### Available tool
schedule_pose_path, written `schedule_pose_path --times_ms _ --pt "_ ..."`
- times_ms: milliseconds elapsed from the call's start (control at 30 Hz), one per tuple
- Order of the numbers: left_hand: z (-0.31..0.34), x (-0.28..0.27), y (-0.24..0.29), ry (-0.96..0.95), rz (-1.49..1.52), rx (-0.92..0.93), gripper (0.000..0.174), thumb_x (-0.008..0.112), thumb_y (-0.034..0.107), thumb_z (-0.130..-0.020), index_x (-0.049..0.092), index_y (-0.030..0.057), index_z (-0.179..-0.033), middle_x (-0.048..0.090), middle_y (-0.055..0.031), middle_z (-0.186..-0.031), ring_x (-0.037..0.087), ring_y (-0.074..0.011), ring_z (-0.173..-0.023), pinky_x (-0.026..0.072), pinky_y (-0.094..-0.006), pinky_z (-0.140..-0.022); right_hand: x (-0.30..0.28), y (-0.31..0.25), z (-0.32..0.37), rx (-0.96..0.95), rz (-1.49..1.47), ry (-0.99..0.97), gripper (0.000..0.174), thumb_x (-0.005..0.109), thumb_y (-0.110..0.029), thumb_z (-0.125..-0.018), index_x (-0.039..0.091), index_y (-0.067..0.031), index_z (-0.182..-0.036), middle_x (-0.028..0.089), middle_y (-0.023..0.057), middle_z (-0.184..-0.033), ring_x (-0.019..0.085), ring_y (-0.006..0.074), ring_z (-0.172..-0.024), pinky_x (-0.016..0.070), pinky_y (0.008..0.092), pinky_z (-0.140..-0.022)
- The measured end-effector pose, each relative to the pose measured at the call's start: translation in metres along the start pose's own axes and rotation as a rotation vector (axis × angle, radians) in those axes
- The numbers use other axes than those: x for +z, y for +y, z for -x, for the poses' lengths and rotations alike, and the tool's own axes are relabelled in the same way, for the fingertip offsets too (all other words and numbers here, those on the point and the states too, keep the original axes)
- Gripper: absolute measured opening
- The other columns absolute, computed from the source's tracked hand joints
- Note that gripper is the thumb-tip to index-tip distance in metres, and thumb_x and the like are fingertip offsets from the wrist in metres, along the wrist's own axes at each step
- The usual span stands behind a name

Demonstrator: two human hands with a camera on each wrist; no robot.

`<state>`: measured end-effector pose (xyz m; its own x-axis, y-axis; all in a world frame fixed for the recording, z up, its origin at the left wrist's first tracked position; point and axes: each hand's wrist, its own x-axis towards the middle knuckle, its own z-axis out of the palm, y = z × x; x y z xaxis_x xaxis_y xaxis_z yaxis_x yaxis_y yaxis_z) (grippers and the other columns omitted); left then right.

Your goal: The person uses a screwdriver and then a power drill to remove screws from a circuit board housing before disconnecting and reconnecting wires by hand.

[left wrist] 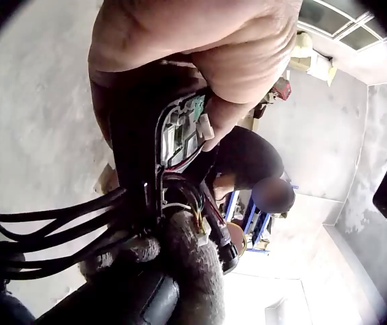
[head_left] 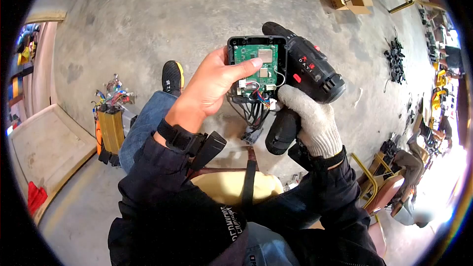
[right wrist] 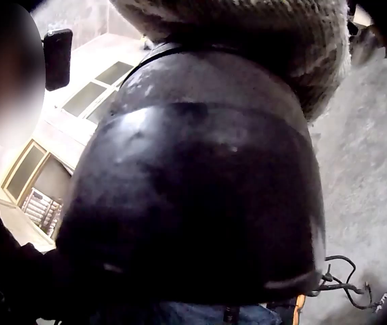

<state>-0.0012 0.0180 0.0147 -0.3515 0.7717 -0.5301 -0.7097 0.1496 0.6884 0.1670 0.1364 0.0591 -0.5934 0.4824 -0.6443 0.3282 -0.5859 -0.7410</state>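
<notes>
My bare left hand grips an open black plastic case by its side, thumb lying over the green circuit board inside. Black cables and thin coloured wires with white connectors hang from its lower end. In a knitted glove, my right hand holds a black cordless drill by the handle. The drill's body slants beside the case, close against its right edge. Gloved fingers show right under the case in the left wrist view. The drill's dark base fills the right wrist view.
A gold-coloured metal box with loose wires stands on the floor at left, near a pale board. Farther off are a cardboard box and a black cable heap. Another person is in the background.
</notes>
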Motion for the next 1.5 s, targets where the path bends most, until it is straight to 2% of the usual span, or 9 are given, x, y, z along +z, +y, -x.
schedule_pose_path --times_ms 300,367,533,667,833,867,1000,1067,1500 --pt "-0.001 0.0 -0.004 0.032 0.065 0.002 0.027 0.076 0.007 -0.092 0.067 -0.001 -0.117 0.073 -0.0086 -0.106 0.071 -0.0162 -0.091 0.0595 -0.0325 -0.081 -0.002 0.003 0.003 0.024 0.054 0.004 0.031 0.073 -0.009 -0.084 0.066 0.0012 -0.113 0.069 0.0083 -0.095 0.066 0.0178 -0.079 0.0556 0.0329 -0.072" --pt "-0.003 -0.001 -0.002 0.161 -0.015 0.097 0.026 0.075 0.006 -0.092 0.068 -0.0018 -0.115 0.074 -0.0083 -0.103 0.071 -0.0158 -0.087 0.0605 -0.0323 -0.077 -0.001 0.0 0.004 0.065 0.054 -0.01 0.032 0.073 -0.009 -0.085 0.066 0.0016 -0.114 0.07 0.0091 -0.097 0.067 0.0181 -0.08 0.0558 0.0328 -0.073" --pt "-0.002 -0.006 0.015 0.445 -0.264 0.23 0.02 0.073 0.004 -0.091 0.068 -0.005 -0.108 0.073 -0.0083 -0.093 0.069 -0.0135 -0.075 0.0569 -0.0305 -0.065 -0.004 -0.001 0.003 -0.136 0.101 0.011 0.032 0.072 -0.012 -0.086 0.065 -0.0009 -0.115 0.07 0.0067 -0.099 0.067 0.0152 -0.078 0.0562 0.0309 -0.071" --pt "-0.004 -0.011 0.017 0.519 -0.386 0.279 0.022 0.074 0.007 -0.092 0.069 -0.0024 -0.111 0.074 -0.0067 -0.099 0.068 -0.0122 -0.081 0.0553 -0.0296 -0.073 0.001 -0.006 0.009 -0.131 0.119 -0.016 0.037 0.073 -0.009 -0.084 0.064 -0.0002 -0.119 0.071 0.0077 -0.102 0.067 0.0154 -0.079 0.0578 0.0313 -0.07" --pt "-0.004 -0.011 0.017 0.544 -0.527 0.37 0.019 0.074 0.008 -0.091 0.071 -0.0031 -0.107 0.075 -0.0069 -0.092 0.066 -0.0106 -0.076 0.0535 -0.0295 -0.069 -0.001 -0.005 0.014 -0.133 0.134 -0.113 0.041 0.073 -0.004 -0.083 0.064 -0.0011 -0.122 0.07 0.0067 -0.103 0.068 0.0162 -0.089 0.0587 0.034 -0.078" --pt "-0.004 -0.01 0.017 0.546 -0.564 0.422 0.018 0.075 0.008 -0.091 0.072 -0.0039 -0.103 0.075 -0.0088 -0.087 0.066 -0.0109 -0.073 0.0531 -0.0311 -0.067 0.005 -0.006 0.017 -0.162 0.179 -0.093 0.046 0.067 -0.003 -0.078 0.063 0.0017 -0.124 0.069 0.0108 -0.101 0.066 0.0171 -0.082 0.0559 0.0316 -0.071" --pt "-0.002 -0.005 0.02 0.561 -0.607 0.398 0.017 0.074 0.008 -0.091 0.073 -0.0024 -0.103 0.076 -0.0079 -0.086 0.065 -0.0111 -0.073 0.0528 -0.0311 -0.068 -0.001 -0.004 0.014 -0.101 0.251 -0.134 0.046 0.068 -0.002 -0.077 0.064 0.001 -0.123 0.069 0.0101 -0.101 0.066 0.0171 -0.083 0.0561 0.0313 -0.072" --pt "-0.004 -0.009 0.017 0.533 -0.61 0.445 0.017 0.074 0.008 -0.09 0.074 -0.0025 -0.103 0.076 -0.0081 -0.086 0.066 -0.0114 -0.073 0.0529 -0.0311 -0.069 -0.003 -0.003 0.012 -0.102 0.245 -0.171 0.036 0.075 -0.007 -0.084 0.067 -0.0029 -0.118 0.071 0.0044 -0.102 0.066 0.014 -0.091 0.057 0.0328 -0.082" --pt "-0.001 -0.009 0.02 0.551 -0.721 0.45 0.017 0.073 0.008 -0.09 0.074 -0.0019 -0.103 0.076 -0.0104 -0.084 0.068 -0.0139 -0.073 0.0535 -0.0327 -0.069 0.002 -0.003 0.012 -0.136 0.256 -0.13 0.044 0.069 0.0 -0.078 0.064 0.0017 -0.122 0.069 0.0104 -0.102 0.066 0.018 -0.087 0.0577 0.0324 -0.071"
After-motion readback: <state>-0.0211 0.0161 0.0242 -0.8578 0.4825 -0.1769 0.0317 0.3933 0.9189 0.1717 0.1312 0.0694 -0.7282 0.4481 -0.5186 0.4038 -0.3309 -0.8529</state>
